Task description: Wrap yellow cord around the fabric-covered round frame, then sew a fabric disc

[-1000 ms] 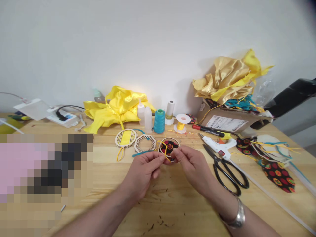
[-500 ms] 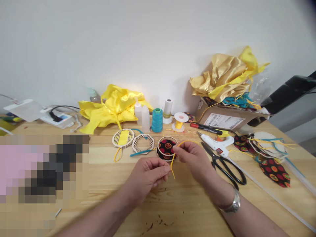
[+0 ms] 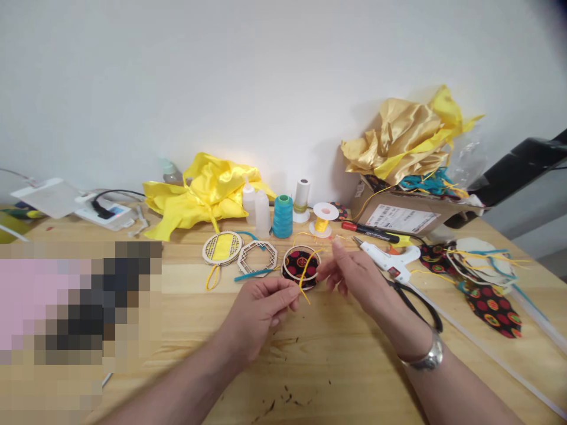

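My left hand [image 3: 261,310] pinches a thin yellow cord [image 3: 305,277] between thumb and forefinger above the wooden table [image 3: 310,366]. The cord loops up over a round wooden frame with black, red-patterned fabric [image 3: 300,264]. My right hand [image 3: 354,274] is just right of that frame, fingers loosely spread and pointing toward the glue gun [image 3: 392,260], holding nothing that I can see. Two more wooden frames lie to the left: an octagonal one [image 3: 257,258] with a teal cord and a round one with yellow fabric [image 3: 222,247].
Black scissors [image 3: 420,307] lie under my right wrist. At the back stand a teal thread cone [image 3: 282,216], white bottles [image 3: 257,209], a yellow spool [image 3: 325,219], yellow satin [image 3: 204,195] and a cardboard box [image 3: 407,215] of gold fabric. Patterned fabric pieces [image 3: 491,304] lie right. A blurred patch covers the left.
My right hand has let go of the yellow cord and moved up and right toward the glue gun, fingers opening. My left hand keeps its pinch on the cord.
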`<state>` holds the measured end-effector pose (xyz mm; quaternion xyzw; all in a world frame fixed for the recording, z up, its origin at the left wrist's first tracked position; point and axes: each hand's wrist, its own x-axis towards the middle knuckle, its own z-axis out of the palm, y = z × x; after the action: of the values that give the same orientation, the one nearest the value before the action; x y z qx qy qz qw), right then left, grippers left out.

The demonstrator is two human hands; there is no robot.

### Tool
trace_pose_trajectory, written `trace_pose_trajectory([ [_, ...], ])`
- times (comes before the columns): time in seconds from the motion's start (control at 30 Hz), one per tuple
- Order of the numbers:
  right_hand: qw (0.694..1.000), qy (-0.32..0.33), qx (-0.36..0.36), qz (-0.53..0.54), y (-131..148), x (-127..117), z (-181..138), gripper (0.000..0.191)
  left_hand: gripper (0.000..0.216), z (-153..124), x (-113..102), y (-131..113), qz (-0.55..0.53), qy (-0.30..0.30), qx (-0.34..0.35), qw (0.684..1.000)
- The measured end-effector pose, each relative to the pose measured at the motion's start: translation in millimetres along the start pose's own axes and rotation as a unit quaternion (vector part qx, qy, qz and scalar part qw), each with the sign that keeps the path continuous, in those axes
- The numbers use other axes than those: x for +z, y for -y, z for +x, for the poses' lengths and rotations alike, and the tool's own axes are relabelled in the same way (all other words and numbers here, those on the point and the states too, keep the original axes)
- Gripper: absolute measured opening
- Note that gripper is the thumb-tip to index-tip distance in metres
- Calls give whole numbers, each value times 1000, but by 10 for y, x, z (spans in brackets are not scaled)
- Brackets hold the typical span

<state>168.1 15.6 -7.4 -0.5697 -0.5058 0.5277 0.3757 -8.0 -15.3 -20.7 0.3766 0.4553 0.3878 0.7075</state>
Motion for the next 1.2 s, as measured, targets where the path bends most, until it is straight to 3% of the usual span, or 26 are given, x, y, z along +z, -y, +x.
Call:
trace_pose_trajectory([
  [0.13, 992, 117, 19, 31, -17, 146, -88, 49, 15, 14, -16, -13, -5, -21, 28, 999],
  [0.2, 987, 140, 21, 71, -32, 214, -120, 38, 14, 6, -11, -12, -3, -15, 27, 1000],
  [0.37, 980, 130, 47, 144, -35, 298, -154, 24, 16, 6, 7, -1, 16, 0, 22, 1000],
  [0.9, 983, 99, 54, 143, -22, 291, -152, 19, 20, 10, -3, 7, 37, -2, 11, 999],
  [1.2, 979, 138, 28, 148, -27, 285, -148, 32, 21, 12, -3, 2, 26, 6, 13, 1000],
])
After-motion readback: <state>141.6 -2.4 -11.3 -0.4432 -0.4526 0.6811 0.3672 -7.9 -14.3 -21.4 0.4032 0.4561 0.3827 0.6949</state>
